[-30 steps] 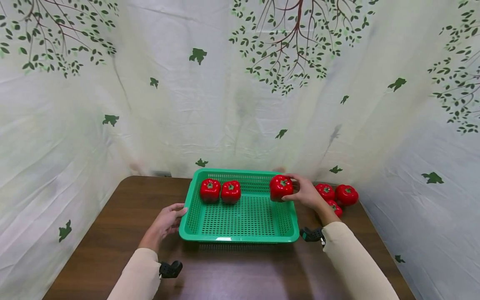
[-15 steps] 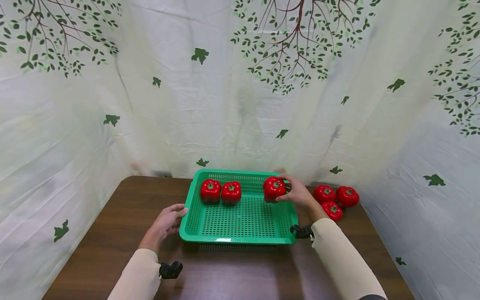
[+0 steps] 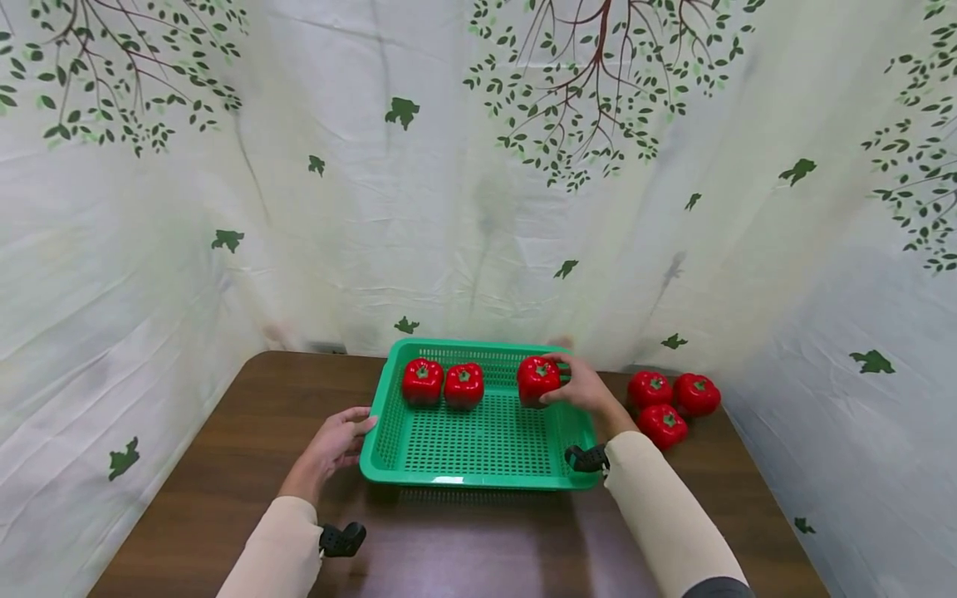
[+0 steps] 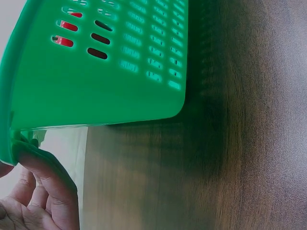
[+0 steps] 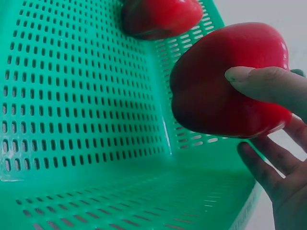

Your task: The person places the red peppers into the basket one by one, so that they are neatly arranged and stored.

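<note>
A green slotted plastic basket (image 3: 478, 480) stands on the wooden table. Two red bell peppers (image 3: 422, 382) sit side by side in its back left part. My right hand (image 3: 586, 389) holds another red bell pepper (image 3: 537, 382) over the basket's back right part, thumb on the near side and fingers behind. In the right wrist view this held pepper (image 5: 230, 81) shows above the slotted floor, the thumb across it. My left hand (image 3: 338, 442) grips the basket's left rim; in the left wrist view its fingers (image 4: 50, 179) curl under the rim's corner.
Three more red bell peppers (image 3: 662, 426) lie clustered on the table right of the basket, by my right forearm. A pale curtain (image 3: 478, 208) printed with leaves and branches hangs behind the table (image 3: 224, 482) and on both sides.
My right hand has carried its pepper leftward and slightly down, further inside the basket. The left hand keeps its place on the rim, and the other peppers stay put.
</note>
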### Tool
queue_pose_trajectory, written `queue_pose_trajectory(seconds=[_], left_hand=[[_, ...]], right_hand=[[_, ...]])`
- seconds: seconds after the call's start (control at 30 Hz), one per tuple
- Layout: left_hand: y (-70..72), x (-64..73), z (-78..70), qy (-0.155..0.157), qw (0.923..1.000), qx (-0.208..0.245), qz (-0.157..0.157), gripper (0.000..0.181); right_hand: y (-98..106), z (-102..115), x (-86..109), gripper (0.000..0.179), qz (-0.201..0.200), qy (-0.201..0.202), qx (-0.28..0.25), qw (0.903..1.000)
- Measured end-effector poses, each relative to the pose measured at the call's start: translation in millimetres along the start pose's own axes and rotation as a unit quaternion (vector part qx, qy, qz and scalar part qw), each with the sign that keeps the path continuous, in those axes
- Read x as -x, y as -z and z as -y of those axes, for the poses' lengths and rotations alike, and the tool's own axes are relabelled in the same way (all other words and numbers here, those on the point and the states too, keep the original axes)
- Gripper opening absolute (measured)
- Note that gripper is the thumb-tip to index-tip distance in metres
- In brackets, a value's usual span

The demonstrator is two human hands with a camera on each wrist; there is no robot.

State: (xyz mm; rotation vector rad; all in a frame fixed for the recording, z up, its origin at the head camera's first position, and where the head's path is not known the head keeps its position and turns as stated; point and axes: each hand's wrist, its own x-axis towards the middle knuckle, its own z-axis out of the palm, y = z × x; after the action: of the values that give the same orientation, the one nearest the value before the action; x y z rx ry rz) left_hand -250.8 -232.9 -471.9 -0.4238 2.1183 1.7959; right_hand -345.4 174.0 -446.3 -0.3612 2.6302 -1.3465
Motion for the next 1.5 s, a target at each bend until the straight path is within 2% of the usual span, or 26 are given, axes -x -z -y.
queue_pose_trajectory(seconds=[0.67, 1.1, 1.33, 1.5], left_hand=[[3.1, 0.3, 0.7, -0.003, 1.0, 0.001, 0.002, 0.048], [2.3, -0.9, -1.7, -0.003, 0.9999, 0.015, 0.006, 0.049], [1.9, 0.3, -1.4, -0.003, 0.9999, 0.012, 0.004, 0.048], [0.4, 2.0, -1.2, 0.0, 0.9999, 0.011, 0.003, 0.048]], right_hand=[[-23.5, 5.8, -20.0, 0.07, -0.02, -0.006, 0.009, 0.9997], [-49.9, 5.0, -35.9, 0.069, -0.027, -0.013, 0.019, 0.9994], [-63.4, 6.2, -39.8, 0.07, -0.028, -0.026, 0.003, 0.9993], [-68.6, 4.0, -41.2, 0.069, -0.032, -0.022, 0.025, 0.9989]])
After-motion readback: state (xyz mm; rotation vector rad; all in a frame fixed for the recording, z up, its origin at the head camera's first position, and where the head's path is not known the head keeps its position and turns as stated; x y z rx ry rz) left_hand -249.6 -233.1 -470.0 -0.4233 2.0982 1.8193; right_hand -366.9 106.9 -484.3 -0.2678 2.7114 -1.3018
